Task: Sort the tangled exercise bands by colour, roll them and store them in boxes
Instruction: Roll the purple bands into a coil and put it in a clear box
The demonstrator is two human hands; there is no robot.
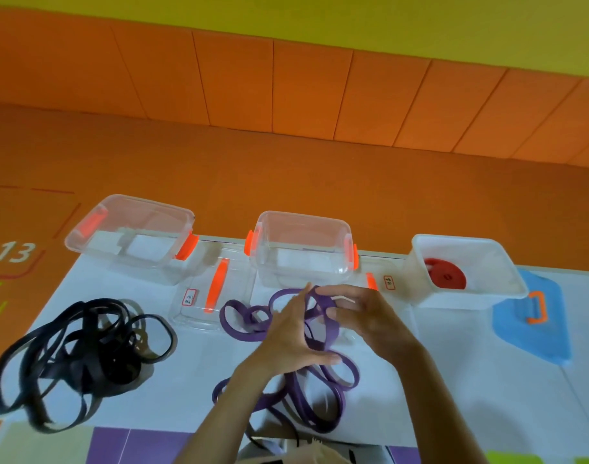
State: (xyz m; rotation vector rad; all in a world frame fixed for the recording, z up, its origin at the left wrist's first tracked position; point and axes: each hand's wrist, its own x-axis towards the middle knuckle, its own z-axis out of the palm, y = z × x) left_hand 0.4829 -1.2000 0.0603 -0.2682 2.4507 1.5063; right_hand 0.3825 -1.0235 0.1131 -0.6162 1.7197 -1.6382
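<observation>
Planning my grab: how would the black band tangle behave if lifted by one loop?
Probably floppy: the black band tangle lies in slack, curving loops. Likely rises as one clump, since its loops interlace.

Head view looks forward and down, apparently close over mat point(507, 413).

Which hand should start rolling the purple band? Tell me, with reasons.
Probably right: the right hand pinches a raised loop of the purple band before the middle clear box; the left hand rests with straight fingers on the tangle.
</observation>
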